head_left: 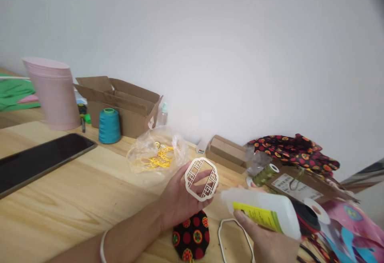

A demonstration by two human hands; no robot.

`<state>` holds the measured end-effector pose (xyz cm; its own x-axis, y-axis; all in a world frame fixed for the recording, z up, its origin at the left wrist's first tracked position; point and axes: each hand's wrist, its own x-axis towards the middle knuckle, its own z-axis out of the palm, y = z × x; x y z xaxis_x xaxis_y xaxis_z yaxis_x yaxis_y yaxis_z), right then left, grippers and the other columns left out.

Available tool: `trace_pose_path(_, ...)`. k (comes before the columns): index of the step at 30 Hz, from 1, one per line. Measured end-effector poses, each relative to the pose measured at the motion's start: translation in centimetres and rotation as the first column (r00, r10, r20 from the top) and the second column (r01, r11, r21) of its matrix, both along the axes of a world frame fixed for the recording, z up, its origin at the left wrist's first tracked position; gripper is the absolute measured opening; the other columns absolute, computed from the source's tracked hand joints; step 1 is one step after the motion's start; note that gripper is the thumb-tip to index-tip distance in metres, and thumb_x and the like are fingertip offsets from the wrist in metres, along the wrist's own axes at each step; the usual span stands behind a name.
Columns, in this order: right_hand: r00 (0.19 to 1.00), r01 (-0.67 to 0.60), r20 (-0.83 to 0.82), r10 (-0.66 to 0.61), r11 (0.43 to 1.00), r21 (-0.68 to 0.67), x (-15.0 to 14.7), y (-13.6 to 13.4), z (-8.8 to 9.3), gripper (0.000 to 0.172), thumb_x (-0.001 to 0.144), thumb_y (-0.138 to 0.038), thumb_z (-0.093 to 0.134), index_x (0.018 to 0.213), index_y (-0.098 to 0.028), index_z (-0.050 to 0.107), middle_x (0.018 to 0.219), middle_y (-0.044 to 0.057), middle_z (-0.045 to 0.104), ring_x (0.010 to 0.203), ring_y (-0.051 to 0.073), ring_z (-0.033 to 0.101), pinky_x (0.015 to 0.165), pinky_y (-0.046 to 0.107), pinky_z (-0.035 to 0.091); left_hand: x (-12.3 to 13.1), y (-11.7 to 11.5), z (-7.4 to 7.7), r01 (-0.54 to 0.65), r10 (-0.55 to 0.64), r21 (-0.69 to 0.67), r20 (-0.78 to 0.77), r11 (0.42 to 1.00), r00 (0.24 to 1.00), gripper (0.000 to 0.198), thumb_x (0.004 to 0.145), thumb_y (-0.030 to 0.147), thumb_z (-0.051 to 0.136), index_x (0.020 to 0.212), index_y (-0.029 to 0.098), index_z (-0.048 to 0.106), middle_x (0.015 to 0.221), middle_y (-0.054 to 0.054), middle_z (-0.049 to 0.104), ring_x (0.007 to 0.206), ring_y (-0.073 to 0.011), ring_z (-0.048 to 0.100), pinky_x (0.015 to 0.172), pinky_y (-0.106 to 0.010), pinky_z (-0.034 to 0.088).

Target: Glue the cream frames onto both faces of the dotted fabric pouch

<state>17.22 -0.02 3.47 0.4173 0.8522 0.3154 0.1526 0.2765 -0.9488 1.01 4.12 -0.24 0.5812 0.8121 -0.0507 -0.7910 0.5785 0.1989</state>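
My left hand [177, 199] is turned palm up and holds a pale fretwork frame [188, 183] with scalloped edges and lattice cut-outs. In my right hand [270, 241] is a white plastic bottle [288, 215] with a yellow label, tilted on its side. Its narrow end points at the frame, a short gap away. Below my left hand lies a dark patterned fabric piece [192, 237] with red and orange motifs. A thin pale outline frame [221, 237] rests on the table beside it, partly hidden by my right hand.
Behind are a clear bag of yellow cord [160, 159], a teal thread cone [109, 127], an open cardboard box [129, 115] and a pink bin [57, 95]. A phone [45, 159] lies left. Patterned cloth [291, 151], an olive thread spool [265, 175] and ribbons crowd the right.
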Motion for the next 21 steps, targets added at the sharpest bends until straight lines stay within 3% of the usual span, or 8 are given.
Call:
trace_pose_path(4, 0.999, -0.004, 0.035, 0.003, 1.0, 0.028, 0.22, 0.06, -0.14, 0.058, 0.046, -0.025, 0.078, 0.099, -0.009, 0.061, 0.076, 0.01, 0.07, 0.076, 0.03, 0.065, 0.074, 0.046, 0.052, 0.07, -0.05, -0.01, 0.012, -0.012, 0.008, -0.004, 1.0, 1.0, 0.047, 0.078, 0.045, 0.049, 0.106, 0.008, 0.055, 0.088, -0.012, 0.062, 0.081, -0.0197, 0.06, 0.075, -0.029, 0.044)
trace_pose_path(16, 0.999, 0.022, 0.048, -0.024, 0.999, 0.037, 0.71, 0.33, 0.28, 0.058, 0.045, -0.023, 0.078, 0.098, -0.007, 0.061, 0.077, 0.012, 0.07, 0.071, 0.03, 0.066, 0.067, 0.044, 0.055, 0.08, 0.01, -0.19, 0.039, -0.039, 0.02, -0.011, 0.999, 0.999, 0.048, 0.078, 0.044, 0.05, 0.107, 0.007, 0.055, 0.087, -0.012, 0.063, 0.083, -0.0211, 0.059, 0.073, -0.029, 0.044)
trace_pose_path(21, 0.997, -0.066, 0.027, 0.066, 0.997, -0.03, 0.51, 0.0, -0.19, 0.058, 0.045, -0.024, 0.078, 0.098, -0.009, 0.061, 0.084, 0.013, 0.07, 0.08, 0.032, 0.065, 0.071, 0.043, 0.054, 0.02, 0.06, -0.1, 0.003, -0.002, 0.018, -0.021, 1.0, 1.0, 0.047, 0.078, 0.046, 0.049, 0.105, 0.009, 0.056, 0.088, -0.012, 0.063, 0.079, -0.0196, 0.06, 0.072, -0.029, 0.045)
